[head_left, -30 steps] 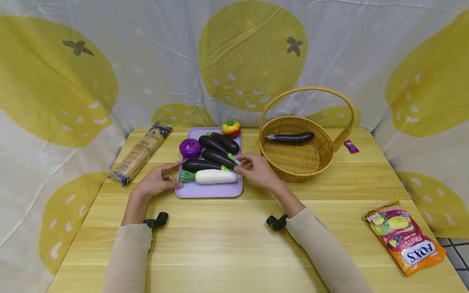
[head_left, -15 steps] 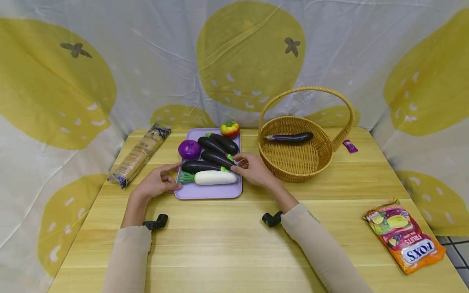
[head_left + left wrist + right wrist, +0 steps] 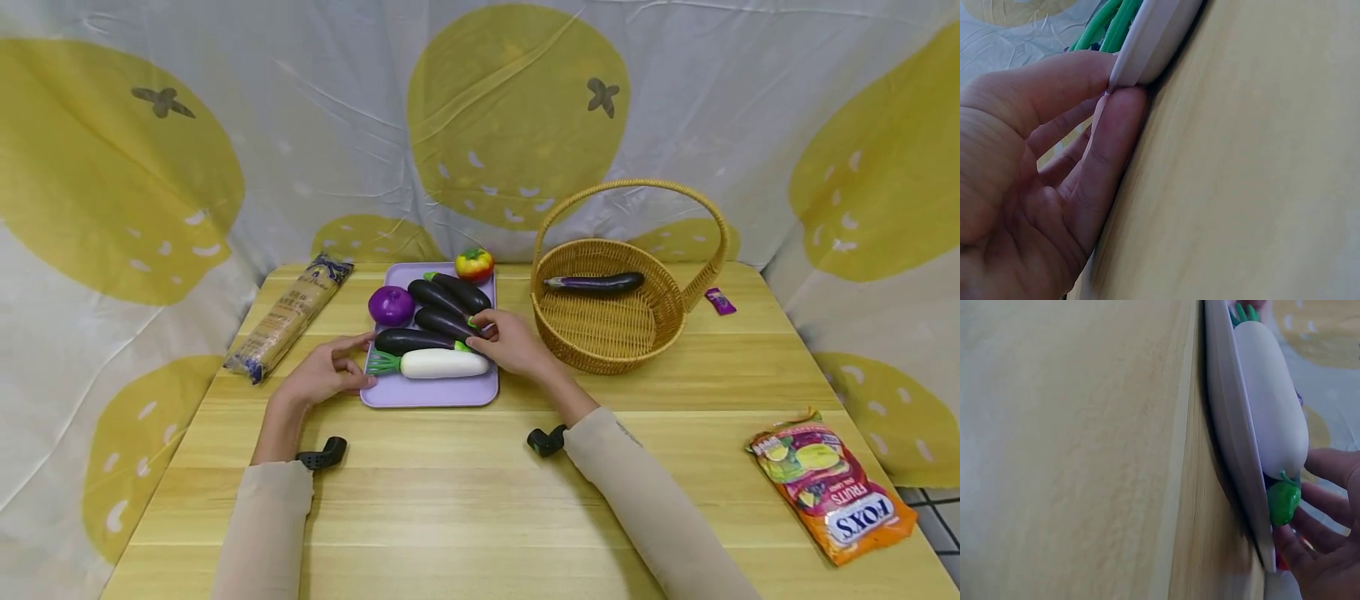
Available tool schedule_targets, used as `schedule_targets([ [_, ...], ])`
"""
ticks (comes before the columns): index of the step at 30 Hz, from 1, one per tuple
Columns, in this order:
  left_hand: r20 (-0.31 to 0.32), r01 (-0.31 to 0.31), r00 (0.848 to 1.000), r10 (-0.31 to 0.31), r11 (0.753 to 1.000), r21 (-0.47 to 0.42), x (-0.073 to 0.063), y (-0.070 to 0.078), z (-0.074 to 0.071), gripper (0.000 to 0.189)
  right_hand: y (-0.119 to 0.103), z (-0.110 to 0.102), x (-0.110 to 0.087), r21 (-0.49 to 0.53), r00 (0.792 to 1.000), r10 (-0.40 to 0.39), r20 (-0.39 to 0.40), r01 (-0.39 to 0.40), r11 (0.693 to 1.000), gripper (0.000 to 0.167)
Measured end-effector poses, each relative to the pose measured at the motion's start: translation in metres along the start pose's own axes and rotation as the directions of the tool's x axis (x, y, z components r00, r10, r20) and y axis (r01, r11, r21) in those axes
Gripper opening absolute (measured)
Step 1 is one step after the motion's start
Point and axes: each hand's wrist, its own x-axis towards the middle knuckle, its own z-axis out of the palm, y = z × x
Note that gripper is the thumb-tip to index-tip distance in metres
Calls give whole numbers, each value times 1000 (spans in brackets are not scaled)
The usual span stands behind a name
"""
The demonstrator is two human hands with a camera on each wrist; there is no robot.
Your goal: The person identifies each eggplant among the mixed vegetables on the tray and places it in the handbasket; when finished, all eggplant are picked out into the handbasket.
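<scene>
A lilac tray (image 3: 427,393) holds several dark eggplants, a white radish (image 3: 444,364) with green leaves, a purple onion (image 3: 391,306) and a red-yellow pepper (image 3: 474,265). At its left edge my left hand (image 3: 318,375) pinches the rim; the left wrist view shows the thumb over the rim and a finger (image 3: 1113,128) beneath. My right hand (image 3: 516,344) reaches over the tray's right side, thumb and fingers round the end of the middle eggplant (image 3: 444,322). In the right wrist view, the radish hides that grip, and a green stem (image 3: 1284,503) shows beside the fingers.
A wicker basket (image 3: 611,354) with a tall handle stands right of the tray, one eggplant (image 3: 596,283) inside. A noodle packet (image 3: 288,318) lies at left. A small purple wrapped candy (image 3: 721,301) and a Fox's candy bag (image 3: 831,487) lie at right.
My right hand has shifted a little left, and its thumb and fingers have come round the middle eggplant's end. The left hand has stayed at the tray's edge.
</scene>
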Motion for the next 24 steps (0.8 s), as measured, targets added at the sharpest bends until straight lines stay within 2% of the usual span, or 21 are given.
schedule_targets([
  [14,-14,-1,1000,1,1000,7,1,-3,1,87,-3,6,8,-130,1000,-30,-3,29,991,38],
  [24,-19,8,1000,-8,1000,1,0,-1,1,88,-10,2,3,-179,1000,-21,9,22,984,41],
])
